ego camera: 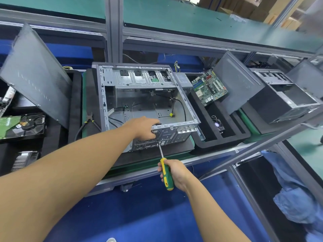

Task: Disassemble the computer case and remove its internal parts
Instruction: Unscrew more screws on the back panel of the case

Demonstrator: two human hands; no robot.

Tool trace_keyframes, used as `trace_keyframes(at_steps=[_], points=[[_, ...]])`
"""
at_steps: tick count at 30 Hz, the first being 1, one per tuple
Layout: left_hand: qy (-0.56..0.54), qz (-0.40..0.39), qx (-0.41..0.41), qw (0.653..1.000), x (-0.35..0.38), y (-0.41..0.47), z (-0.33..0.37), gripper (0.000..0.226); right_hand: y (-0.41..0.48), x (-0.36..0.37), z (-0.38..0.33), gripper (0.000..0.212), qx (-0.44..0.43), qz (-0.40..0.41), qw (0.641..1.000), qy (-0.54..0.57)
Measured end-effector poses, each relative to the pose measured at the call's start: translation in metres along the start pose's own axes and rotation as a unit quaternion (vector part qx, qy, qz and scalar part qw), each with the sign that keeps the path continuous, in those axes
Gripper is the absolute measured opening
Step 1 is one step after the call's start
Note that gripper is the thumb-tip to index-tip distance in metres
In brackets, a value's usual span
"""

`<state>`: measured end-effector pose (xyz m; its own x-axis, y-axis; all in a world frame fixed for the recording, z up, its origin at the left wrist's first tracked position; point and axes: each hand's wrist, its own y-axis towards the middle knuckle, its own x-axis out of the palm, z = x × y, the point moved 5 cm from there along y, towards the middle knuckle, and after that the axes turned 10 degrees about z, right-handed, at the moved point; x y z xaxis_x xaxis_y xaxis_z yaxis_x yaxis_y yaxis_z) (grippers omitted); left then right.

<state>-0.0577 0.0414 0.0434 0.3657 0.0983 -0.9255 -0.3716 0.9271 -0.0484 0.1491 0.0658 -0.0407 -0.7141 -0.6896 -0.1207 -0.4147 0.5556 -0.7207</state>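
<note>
Workbench (153, 163): green mat in a grey frame, carrying the case and foam trays.
Computer case (145, 105): lies open side up at the middle of the bench, rear wall nearest the person, loose cables inside.
Side panel (35, 74): leans tilted, left of the case.
Left arm: stretched forward from the lower left, wrist over the case's near wall.
Left hand (142, 127): fingers curled over the top edge of the rear wall, thumb side against the fan grille, gripping the case.
Right hand (175, 173): closed in a fist round the handle, below the case.
Motherboard (209, 86): tilted in the black tray right of the case.
Screwdriver (167, 173): green and yellow handle, shaft angled up to the rear wall just under the left hand.
Pliers (90, 119): on the mat beside the case's left wall.
</note>
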Motion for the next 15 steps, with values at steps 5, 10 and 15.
trace_keyframes(at_steps=[5,10,15], points=[[-0.006,0.0,-0.002,1.0,0.0,0.0,0.001,0.053,0.002,-0.01,0.0,0.014,-0.067,0.034,0.996,-0.038],[0.0,-0.003,-0.003,1.0,0.0,0.0,0.0,0.056,0.004,-0.011,0.002,0.016,-0.06,0.041,0.997,-0.027],[0.004,-0.001,-0.003,1.0,0.001,0.0,0.0,0.059,0.004,-0.004,0.0,0.022,-0.015,0.023,1.0,-0.003]])
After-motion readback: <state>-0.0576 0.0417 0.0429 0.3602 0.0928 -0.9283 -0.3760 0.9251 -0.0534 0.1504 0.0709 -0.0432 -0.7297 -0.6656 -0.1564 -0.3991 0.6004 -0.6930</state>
